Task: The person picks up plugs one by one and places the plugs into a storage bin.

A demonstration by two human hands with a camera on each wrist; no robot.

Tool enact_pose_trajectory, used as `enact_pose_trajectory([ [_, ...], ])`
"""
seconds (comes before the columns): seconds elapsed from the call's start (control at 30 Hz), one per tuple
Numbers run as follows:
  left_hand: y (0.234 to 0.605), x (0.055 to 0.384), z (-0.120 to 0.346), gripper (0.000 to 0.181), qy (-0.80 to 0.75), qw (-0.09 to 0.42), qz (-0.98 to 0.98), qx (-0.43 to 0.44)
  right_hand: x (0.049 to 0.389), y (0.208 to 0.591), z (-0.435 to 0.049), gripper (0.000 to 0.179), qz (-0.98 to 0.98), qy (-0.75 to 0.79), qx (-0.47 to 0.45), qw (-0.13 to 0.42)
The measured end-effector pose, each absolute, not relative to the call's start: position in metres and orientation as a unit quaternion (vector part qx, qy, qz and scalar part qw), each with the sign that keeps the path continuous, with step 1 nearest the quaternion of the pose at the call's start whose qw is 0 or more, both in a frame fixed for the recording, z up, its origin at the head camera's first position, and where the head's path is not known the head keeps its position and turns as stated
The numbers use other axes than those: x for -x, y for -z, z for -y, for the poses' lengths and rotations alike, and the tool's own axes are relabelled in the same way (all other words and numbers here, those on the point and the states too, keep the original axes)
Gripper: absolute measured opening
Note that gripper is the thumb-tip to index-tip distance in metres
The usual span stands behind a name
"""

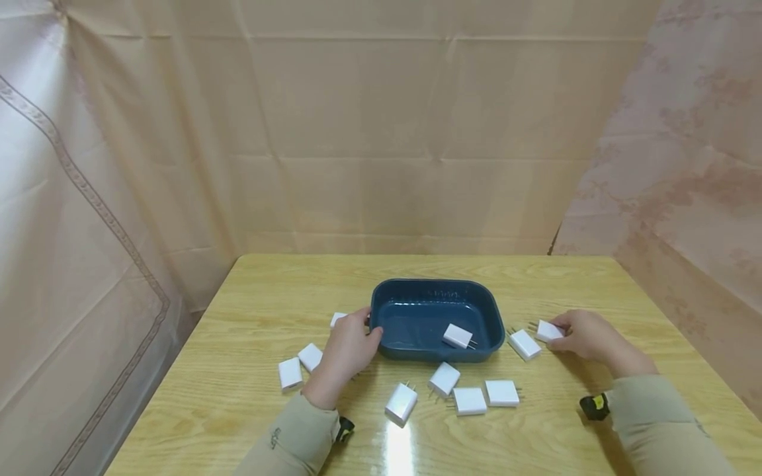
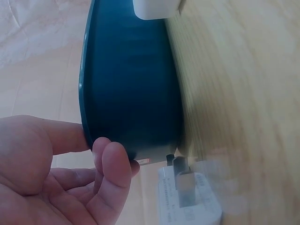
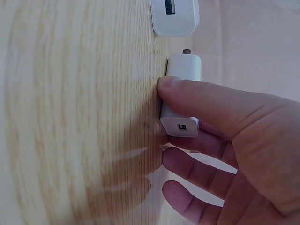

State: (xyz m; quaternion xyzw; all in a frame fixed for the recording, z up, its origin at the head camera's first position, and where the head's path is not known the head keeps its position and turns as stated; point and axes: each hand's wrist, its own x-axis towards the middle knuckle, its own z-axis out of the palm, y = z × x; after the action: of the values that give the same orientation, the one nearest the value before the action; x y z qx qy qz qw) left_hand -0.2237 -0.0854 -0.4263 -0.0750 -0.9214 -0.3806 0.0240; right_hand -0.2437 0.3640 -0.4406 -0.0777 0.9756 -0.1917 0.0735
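Observation:
A dark blue rectangular dish [image 1: 437,355] stands on the table, with one white USB charger [image 1: 457,336] lying inside it near the front right. My left hand [image 1: 351,344] grips the dish's left end, thumb toward the front; the left wrist view shows the fingers bent against the dish wall [image 2: 131,84]. On the right, my right hand [image 1: 589,336] pinches a white charger [image 3: 183,103] between thumb and forefinger, low at the tabletop, its prongs pointing left toward the dish. Another charger [image 1: 524,344] lies between that hand and the dish.
Several chargers lie in front of the dish, among them one charger [image 1: 401,404] in glare and another [image 1: 502,393]. Left of the left hand are more, including one charger [image 1: 290,374]; one charger [image 1: 337,318] is partly hidden behind it. Curtains [image 1: 417,132] hang behind the wooden table [image 1: 286,284].

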Motion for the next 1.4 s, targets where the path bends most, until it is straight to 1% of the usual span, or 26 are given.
enact_pose_trajectory([
  [0.37,0.427,0.224,0.08,0.046,0.381,0.023,0.92,0.091,0.242,0.437,-0.37,0.048,-0.977,0.178,0.079,0.081],
  [0.63,0.426,0.224,0.079,0.046,0.384,0.015,0.919,0.085,0.241,0.433,-0.373,0.039,-0.978,0.171,0.079,0.094],
  [0.83,0.426,0.224,0.08,0.046,0.381,0.019,0.92,0.086,0.239,0.43,-0.381,0.034,-0.978,0.171,0.086,0.077],
  [1.0,0.427,0.224,0.081,0.047,0.384,0.015,0.919,0.086,0.239,0.426,-0.388,0.037,-0.978,0.173,0.095,0.068],
  [1.17,0.427,0.224,0.081,0.047,0.386,0.013,0.918,0.087,0.237,0.417,-0.389,0.038,-0.978,0.179,0.084,0.072],
  [1.4,0.426,0.223,0.08,0.046,0.383,0.02,0.92,0.087,0.235,0.4,-0.388,0.04,-0.979,0.173,0.099,0.049],
])
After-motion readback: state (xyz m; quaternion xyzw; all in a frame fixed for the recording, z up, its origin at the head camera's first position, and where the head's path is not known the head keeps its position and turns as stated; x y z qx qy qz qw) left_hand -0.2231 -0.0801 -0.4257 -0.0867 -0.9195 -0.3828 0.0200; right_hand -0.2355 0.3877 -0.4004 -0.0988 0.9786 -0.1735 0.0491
